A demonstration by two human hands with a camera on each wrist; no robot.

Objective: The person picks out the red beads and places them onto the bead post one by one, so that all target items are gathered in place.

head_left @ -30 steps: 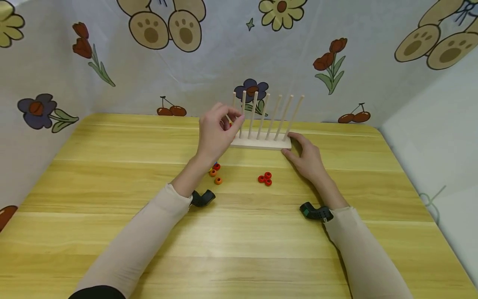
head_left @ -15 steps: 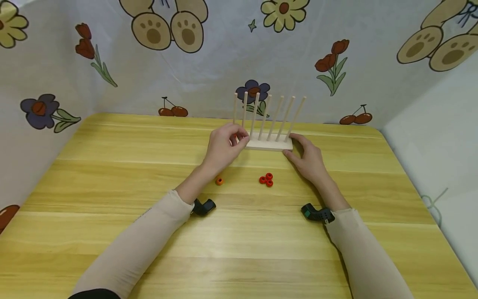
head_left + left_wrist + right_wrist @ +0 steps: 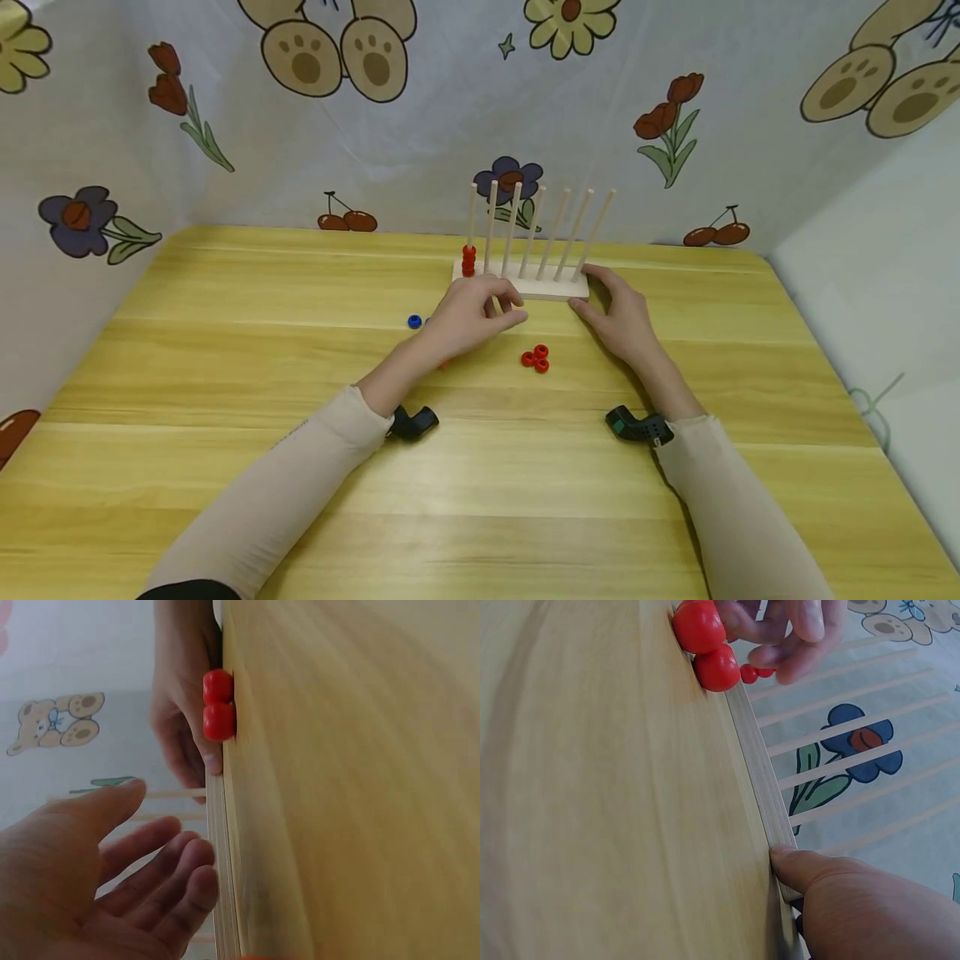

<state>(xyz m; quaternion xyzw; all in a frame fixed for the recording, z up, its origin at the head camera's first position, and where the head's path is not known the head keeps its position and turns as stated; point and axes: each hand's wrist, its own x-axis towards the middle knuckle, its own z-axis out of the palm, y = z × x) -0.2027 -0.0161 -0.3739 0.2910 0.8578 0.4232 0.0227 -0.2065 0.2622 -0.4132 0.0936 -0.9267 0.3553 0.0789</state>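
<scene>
A pale wooden peg rack (image 3: 551, 289) with a row of upright pegs stands near the table's back edge. Red beads (image 3: 468, 262) are stacked on its leftmost peg. My left hand (image 3: 476, 315) hovers just in front of the rack's left half. In the left wrist view, that hand's fingers (image 3: 154, 889) are relaxed and apart, with nothing between them. The rack's right end is gripped by my right hand (image 3: 618, 323), whose thumb (image 3: 810, 870) presses the front edge in the right wrist view. Several loose red beads (image 3: 535, 359) lie on the table between the hands.
A blue bead (image 3: 415, 321) lies left of my left hand, and other beads beside it are mostly hidden by that hand and wrist. A patterned cloth (image 3: 427, 158) hangs behind the table (image 3: 480, 500).
My left hand has come down from the leftmost peg, then moved right and toward me, uncovering the red beads stacked there. The right hand has stayed on the rack's end.
</scene>
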